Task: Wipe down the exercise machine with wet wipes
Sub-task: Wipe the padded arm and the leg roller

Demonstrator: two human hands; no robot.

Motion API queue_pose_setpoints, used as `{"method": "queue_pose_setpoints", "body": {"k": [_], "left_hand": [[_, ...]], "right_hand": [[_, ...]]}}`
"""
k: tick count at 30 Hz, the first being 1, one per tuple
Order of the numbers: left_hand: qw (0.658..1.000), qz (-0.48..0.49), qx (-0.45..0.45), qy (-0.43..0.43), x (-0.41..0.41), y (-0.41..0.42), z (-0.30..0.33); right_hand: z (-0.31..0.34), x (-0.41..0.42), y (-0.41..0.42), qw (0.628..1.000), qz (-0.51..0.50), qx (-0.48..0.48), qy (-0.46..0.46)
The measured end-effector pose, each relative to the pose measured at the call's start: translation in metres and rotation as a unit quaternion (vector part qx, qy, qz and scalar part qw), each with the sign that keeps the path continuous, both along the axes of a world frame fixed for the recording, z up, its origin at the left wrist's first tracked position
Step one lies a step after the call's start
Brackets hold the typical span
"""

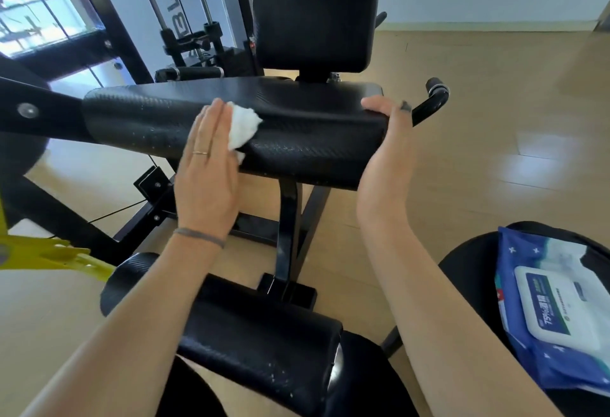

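Far left we see a yellow plastic part (56, 256) poking in at the edge, and above it the black frame (43, 112) of the exercise machine running toward the long pad (297, 126). Next comes our left hand (206, 169), laid flat against the near face of that pad, fingers straight and close together, a thin ring on one of them and a grey band at the wrist. The wet wipe (242, 127) sits crumpled under those fingers: most of it bulges out on the thumb side, just right of the fingertips, and a small white corner shows lower down by the thumb. It is pressed between hand and pad, touching the textured black cover.

Below us, the lower pad (260, 340) stretches across, speckled with pale flecks near its right end. Up the middle stands the back cushion (317, 23), upright behind the long pad.

Moving right, our right hand (386, 152) wraps the end of the long pad, thumb lying on top and the fingers curled round the far side, one dark nail showing. Just beyond it the black handle (435, 93) curves up. At the far right, the blue pack of wipes (554, 311) rests on a round black seat (462, 271), its white lid closed, well apart from both hands.
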State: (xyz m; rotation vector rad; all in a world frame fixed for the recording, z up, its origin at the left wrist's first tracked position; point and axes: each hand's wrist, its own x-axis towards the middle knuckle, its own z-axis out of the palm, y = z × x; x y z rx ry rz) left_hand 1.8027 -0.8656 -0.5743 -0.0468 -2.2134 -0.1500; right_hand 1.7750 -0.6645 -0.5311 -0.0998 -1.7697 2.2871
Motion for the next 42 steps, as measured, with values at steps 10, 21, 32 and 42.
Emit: {"method": "queue_pose_setpoints", "body": {"k": [10, 21, 32, 42], "left_hand": [[0.98, -0.148, -0.133, 0.008, -0.011, 0.061, -0.001], [0.996, 0.003, 0.088, 0.02, -0.013, 0.003, 0.005], [0.967, 0.09, 0.24, 0.013, -0.029, -0.121, 0.02], [0.995, -0.086, 0.021, -0.039, -0.016, -0.066, 0.007]], "right_hand": [[-0.012, -0.006, 0.001, 0.988, -0.07, 0.097, 0.093], [0.023, -0.005, -0.032, 0.798, -0.169, 0.545, 0.195], [0.025, -0.02, -0.074, 0.71, -0.102, 0.636, 0.285], [0.021, -0.022, -0.079, 0.718, -0.108, 0.633, 0.268]]}}
